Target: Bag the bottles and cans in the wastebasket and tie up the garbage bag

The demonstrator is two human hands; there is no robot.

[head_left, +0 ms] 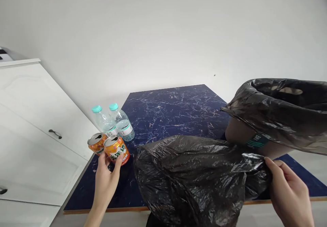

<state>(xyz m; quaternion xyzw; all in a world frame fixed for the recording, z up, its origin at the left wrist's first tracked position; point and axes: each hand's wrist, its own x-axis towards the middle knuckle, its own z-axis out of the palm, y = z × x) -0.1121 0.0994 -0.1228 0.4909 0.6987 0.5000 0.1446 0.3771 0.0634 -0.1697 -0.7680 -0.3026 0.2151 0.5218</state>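
Near right, my right hand (290,189) pinches the crinkled edge of the black bag (191,176), which is slumped over the bench (173,111) front. Near left, my left hand (106,177) is cupped around the orange can (117,150). It's opened, so I'd keep it upright. Behind it are a second can (97,143) and two water bottles (122,123).

The left hand (106,181), lower left of the frame, and the right hand (288,193), lower right, are bare, with bare wrists and slim fingers.

head cam | worn, looks forward and down | close over dark marble table (178,111) | wall (163,32) fills upper half
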